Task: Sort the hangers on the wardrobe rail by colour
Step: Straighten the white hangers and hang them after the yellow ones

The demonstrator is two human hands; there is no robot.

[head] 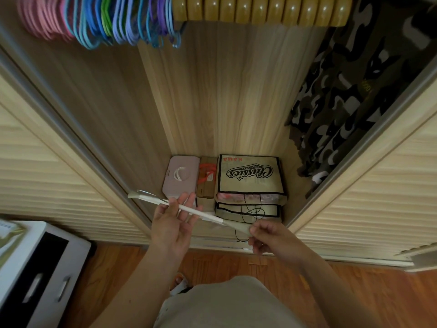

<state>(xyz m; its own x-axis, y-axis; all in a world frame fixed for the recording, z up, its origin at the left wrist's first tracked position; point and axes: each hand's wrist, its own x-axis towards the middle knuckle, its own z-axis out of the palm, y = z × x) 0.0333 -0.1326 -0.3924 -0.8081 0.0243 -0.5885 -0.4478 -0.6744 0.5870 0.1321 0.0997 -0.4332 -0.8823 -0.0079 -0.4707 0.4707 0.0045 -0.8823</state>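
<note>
I hold a pale white-and-cream hanger (196, 213) level in front of the open wardrobe. My left hand (173, 221) pinches its bar near the middle, other fingers spread loosely. My right hand (267, 237) grips its right end. At the top of the view, hangers hang on the rail: pink hangers (45, 17) at the left, then blue, green and purple hangers (127, 22), then a row of wooden hangers (260, 10) to the right.
A camouflage garment (350, 102) hangs at the right. On the wardrobe floor lie a pink case (181, 177), a brown box (208, 178) and printed bags (250, 176). Sliding doors flank the opening. A white drawer unit (35, 268) stands at lower left.
</note>
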